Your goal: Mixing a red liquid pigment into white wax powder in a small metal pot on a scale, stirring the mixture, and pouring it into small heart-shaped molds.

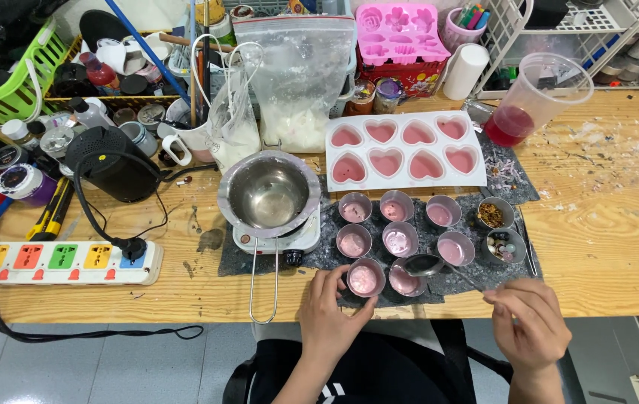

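The fingers (pixel 353 288) of the left hand (pixel 328 314) are curling around the near side of a small metal cup (pixel 365 277) of pink wax, thumb and fingertips touching its wall — the cup is sitting at the front edge of the dark mat (pixel 409 295) on the wooden bench (pixel 604 247). The right hand (pixel 529 322) is pinching the thin handle of a metal spoon (pixel 423 264), fingers closed tight on its end, while the bowl of the spoon is hovering over the neighbouring cup (pixel 406 282) just to the right. More filled cups are standing in rows behind. Farther back a white heart-shaped mould tray (pixel 407 155) is lying with pink fillings, and to the left a steel melting pot (pixel 268 196) is resting on a small hot plate (pixel 274 241) — its wire handle reaching toward the bench edge.
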